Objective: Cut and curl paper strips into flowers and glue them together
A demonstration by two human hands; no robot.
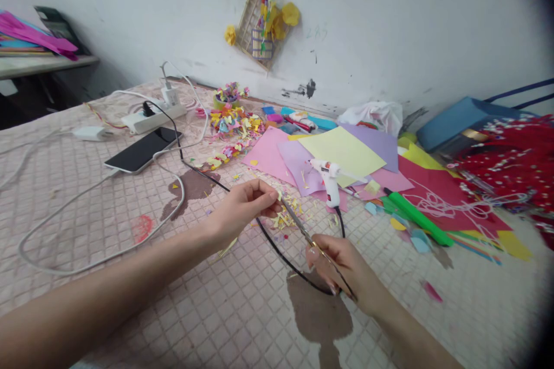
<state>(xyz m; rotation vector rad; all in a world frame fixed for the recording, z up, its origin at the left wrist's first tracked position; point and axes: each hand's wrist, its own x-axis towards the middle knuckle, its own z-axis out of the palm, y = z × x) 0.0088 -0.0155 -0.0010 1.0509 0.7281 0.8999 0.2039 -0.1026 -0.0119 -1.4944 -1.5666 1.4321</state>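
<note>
Pinching a scrap (280, 194) between the tips of the left fingers (263, 202), pressed together above the desk (216, 311). Sticking out only slightly past the fingertips, on the side toward the scissors (298, 223). Close at the blade tips as well; hard to tell whether touching or just beside. Pale yellow, tiny, mostly covered, so impossible to read in full outline.

Gripping the scissors in the right fingers (331, 241), curled about the handles, and aiming up and away toward the left fingers. Slim and grey along the blades, goldish and dark along the handles, seen nearly edge-on; too blurred to say whether parted at the tips.

Held over loose yellow clippings (283, 221) on the desk, near the left fingers. Crossed underneath by a black cable (277, 249), lost from sight at the right fingers. Backed by a glue gun (331, 181) on coloured sheets (341, 153), with paper bits (234, 121) and a phone (145, 150) over to the left.
</note>
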